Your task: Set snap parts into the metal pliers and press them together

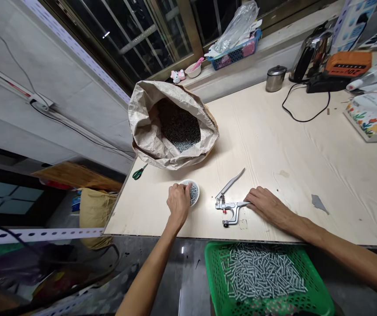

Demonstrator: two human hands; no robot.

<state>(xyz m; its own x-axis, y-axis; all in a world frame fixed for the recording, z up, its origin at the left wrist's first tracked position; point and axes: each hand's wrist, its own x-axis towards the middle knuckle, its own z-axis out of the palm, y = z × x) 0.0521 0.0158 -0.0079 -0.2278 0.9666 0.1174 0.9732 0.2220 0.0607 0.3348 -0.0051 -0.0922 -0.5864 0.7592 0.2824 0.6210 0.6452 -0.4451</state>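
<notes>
My left hand (179,202) is at a small white bowl (197,198) of small metal pieces. Its fingers are bent together over the near left side, with the thumb at the rim; what they pinch, if anything, is hidden. To the right, hand snap pliers (233,206) with a silver body, a spring and a red tip lie on the table, handles spread apart. My right hand (269,210) rests on the tabletop with its fingers closed around the end of the lower handle. Behind the bowl stands a large open sack (142,136) holding many small metal pieces.
Below the table edge sits a green basket (212,281) full of metal pins. Green-handled scissors (138,173) lie left of the sack. A grey scrap (319,203) is on the table (294,162). Toward the back are a metal canister (275,80), a kettle (312,55) and an orange battery (348,64).
</notes>
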